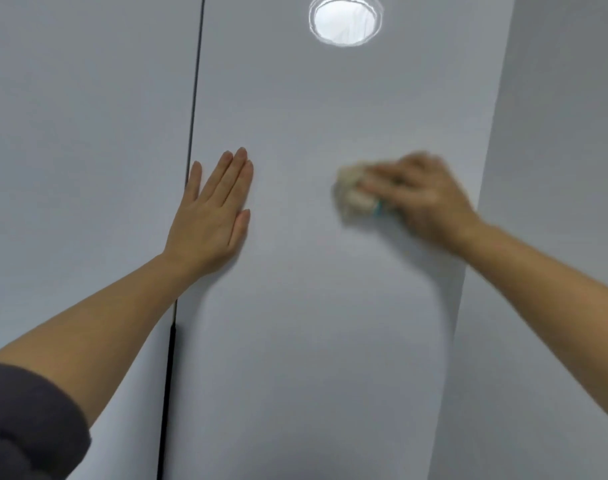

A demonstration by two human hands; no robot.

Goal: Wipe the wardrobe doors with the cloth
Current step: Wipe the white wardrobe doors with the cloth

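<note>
Grips soft, light, crumpled cream cloth (352, 194) in right hand (423, 199), probably best held bunched; presses flat, straight-fingered left hand (210, 220) by left edge of smooth pale grey wardrobe door (313, 323).

wardrobe doors (313, 323): plain pale grey
cloth (352, 192): cream, teal patch at lower edge
sleeve (25, 427): dark purplish grey, lower left
gap (195, 98): thin black line

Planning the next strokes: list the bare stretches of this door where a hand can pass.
Bare: the door between left hand and cloth; the broad stretch below both hands; the band above, up to the light reflection. Crowded: by the seam under the left hand; around the right hand.
</note>
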